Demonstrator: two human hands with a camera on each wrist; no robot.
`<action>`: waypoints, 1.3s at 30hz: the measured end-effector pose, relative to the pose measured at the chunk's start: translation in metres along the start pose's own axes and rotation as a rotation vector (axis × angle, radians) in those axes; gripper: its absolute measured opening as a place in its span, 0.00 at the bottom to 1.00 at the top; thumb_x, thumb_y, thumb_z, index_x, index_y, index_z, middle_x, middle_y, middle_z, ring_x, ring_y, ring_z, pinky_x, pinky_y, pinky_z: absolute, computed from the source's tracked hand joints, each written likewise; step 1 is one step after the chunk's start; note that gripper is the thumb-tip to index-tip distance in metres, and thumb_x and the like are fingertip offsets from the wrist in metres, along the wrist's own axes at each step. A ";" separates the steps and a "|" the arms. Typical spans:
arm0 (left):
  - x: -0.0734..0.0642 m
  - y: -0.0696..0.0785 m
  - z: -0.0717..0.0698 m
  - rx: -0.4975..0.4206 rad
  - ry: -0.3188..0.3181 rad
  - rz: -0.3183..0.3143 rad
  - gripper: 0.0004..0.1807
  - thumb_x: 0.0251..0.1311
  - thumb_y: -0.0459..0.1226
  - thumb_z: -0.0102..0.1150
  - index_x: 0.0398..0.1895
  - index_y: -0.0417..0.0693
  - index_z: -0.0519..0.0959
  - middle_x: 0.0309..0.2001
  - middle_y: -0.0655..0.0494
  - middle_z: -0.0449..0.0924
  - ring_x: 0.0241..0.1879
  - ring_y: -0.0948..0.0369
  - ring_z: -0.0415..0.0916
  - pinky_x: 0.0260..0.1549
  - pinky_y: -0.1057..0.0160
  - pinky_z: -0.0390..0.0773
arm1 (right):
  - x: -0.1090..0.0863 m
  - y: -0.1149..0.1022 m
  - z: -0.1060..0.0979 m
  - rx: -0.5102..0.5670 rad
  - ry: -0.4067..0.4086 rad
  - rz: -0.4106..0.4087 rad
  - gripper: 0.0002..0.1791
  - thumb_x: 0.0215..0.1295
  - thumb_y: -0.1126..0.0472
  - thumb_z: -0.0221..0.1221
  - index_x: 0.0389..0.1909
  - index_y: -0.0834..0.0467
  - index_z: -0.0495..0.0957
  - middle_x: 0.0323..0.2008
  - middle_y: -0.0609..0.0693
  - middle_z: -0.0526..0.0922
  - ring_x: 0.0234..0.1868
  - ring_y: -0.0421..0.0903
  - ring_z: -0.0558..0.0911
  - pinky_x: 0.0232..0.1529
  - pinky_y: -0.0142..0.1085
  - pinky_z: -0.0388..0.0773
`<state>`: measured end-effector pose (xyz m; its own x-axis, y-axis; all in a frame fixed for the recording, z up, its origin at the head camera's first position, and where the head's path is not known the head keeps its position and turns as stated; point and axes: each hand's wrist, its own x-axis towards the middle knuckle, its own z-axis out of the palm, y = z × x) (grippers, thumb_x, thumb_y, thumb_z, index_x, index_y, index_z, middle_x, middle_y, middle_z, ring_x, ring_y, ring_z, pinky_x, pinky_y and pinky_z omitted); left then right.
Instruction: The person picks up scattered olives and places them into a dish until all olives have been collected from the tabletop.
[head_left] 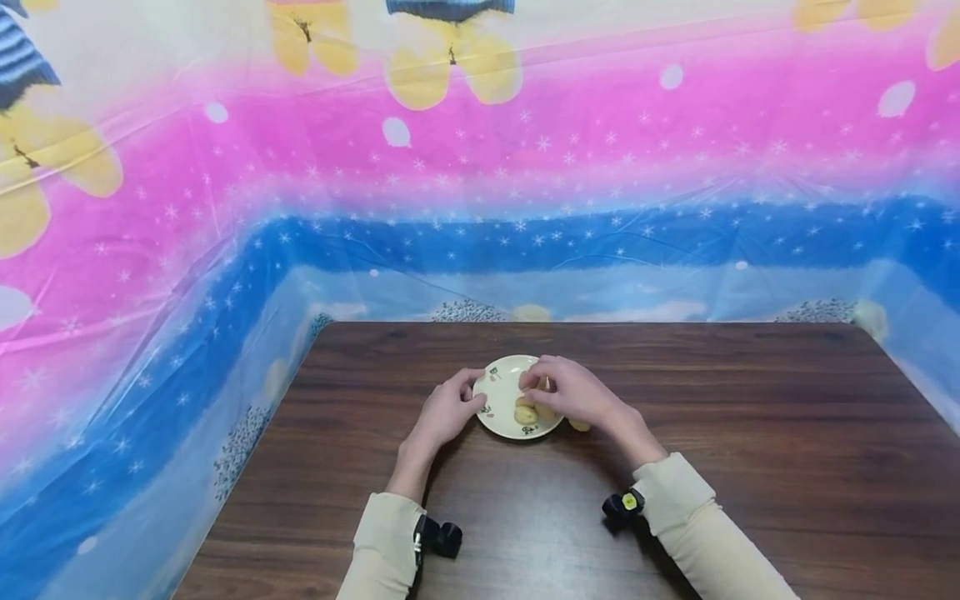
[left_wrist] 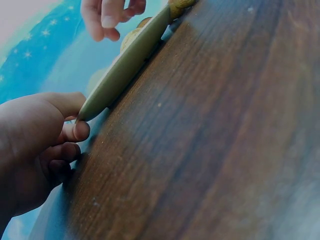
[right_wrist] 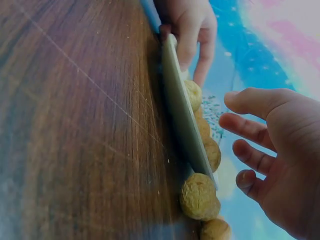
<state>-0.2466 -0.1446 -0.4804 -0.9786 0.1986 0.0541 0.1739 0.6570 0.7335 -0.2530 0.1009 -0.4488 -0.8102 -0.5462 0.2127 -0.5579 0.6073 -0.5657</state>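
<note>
A small white plate [head_left: 500, 398] with little printed figures stands on the table. My left hand [head_left: 446, 412] pinches its left rim, thumb above and a finger beneath, plain in the left wrist view. Over the plate's right side hovers my right hand [head_left: 581, 393], fingers loosely bent, with nothing seen between them in the right wrist view. Several wrinkled yellow-brown balls [head_left: 526, 413] lie on the plate, partly hidden by that hand. Outside the right rim, another such ball [right_wrist: 198, 196] rests on the table, with one more ball [right_wrist: 216, 230] beside it.
The brown wood-grain table [head_left: 750, 400] extends around the plate on all sides. A patterned pink and blue cloth [head_left: 480, 192] hangs behind it and along its sides. A small black camera [head_left: 448, 540] sits at my left wrist, a second camera [head_left: 621, 505] at my right.
</note>
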 end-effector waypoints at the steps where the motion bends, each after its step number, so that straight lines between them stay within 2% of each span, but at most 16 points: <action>1: 0.000 -0.001 0.000 -0.002 0.000 -0.001 0.23 0.66 0.41 0.58 0.64 0.50 0.75 0.26 0.59 0.70 0.22 0.62 0.64 0.29 0.63 0.66 | -0.001 0.001 -0.001 0.009 0.002 0.004 0.07 0.65 0.58 0.64 0.42 0.50 0.85 0.42 0.44 0.83 0.37 0.42 0.79 0.43 0.38 0.75; 6: -0.002 -0.003 0.000 0.002 0.006 -0.006 0.24 0.64 0.41 0.57 0.64 0.51 0.76 0.26 0.60 0.70 0.23 0.63 0.63 0.30 0.63 0.65 | -0.009 0.007 -0.001 0.038 0.003 0.041 0.07 0.66 0.57 0.63 0.42 0.51 0.85 0.39 0.41 0.82 0.30 0.39 0.75 0.35 0.33 0.73; 14: -0.002 0.000 0.000 0.017 0.013 -0.002 0.25 0.62 0.42 0.58 0.64 0.51 0.76 0.27 0.60 0.70 0.24 0.63 0.64 0.31 0.63 0.66 | -0.022 0.019 -0.012 0.043 0.030 0.087 0.07 0.67 0.56 0.63 0.43 0.49 0.85 0.36 0.39 0.80 0.28 0.39 0.74 0.32 0.34 0.72; 23: -0.001 0.000 0.001 0.011 0.017 0.001 0.24 0.63 0.41 0.58 0.64 0.51 0.76 0.26 0.60 0.70 0.23 0.63 0.64 0.31 0.63 0.66 | -0.037 0.032 -0.023 0.034 0.043 0.136 0.09 0.67 0.59 0.63 0.46 0.53 0.84 0.40 0.44 0.81 0.30 0.40 0.75 0.34 0.35 0.73; 33: -0.001 0.001 0.000 0.001 0.013 -0.002 0.24 0.63 0.42 0.58 0.63 0.51 0.76 0.27 0.60 0.70 0.23 0.63 0.64 0.31 0.63 0.65 | -0.045 0.043 -0.026 0.052 0.057 0.197 0.10 0.65 0.57 0.64 0.46 0.51 0.84 0.41 0.46 0.81 0.30 0.43 0.73 0.32 0.36 0.71; 39: -0.001 0.001 0.000 -0.010 0.003 -0.006 0.24 0.64 0.41 0.58 0.64 0.51 0.76 0.27 0.59 0.69 0.23 0.62 0.63 0.30 0.63 0.64 | -0.050 0.050 -0.025 0.038 0.080 0.207 0.09 0.65 0.59 0.64 0.45 0.52 0.85 0.42 0.47 0.81 0.30 0.42 0.72 0.33 0.35 0.70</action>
<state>-0.2450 -0.1440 -0.4802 -0.9799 0.1927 0.0519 0.1672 0.6510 0.7404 -0.2449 0.1728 -0.4674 -0.9194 -0.3633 0.1508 -0.3721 0.6789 -0.6330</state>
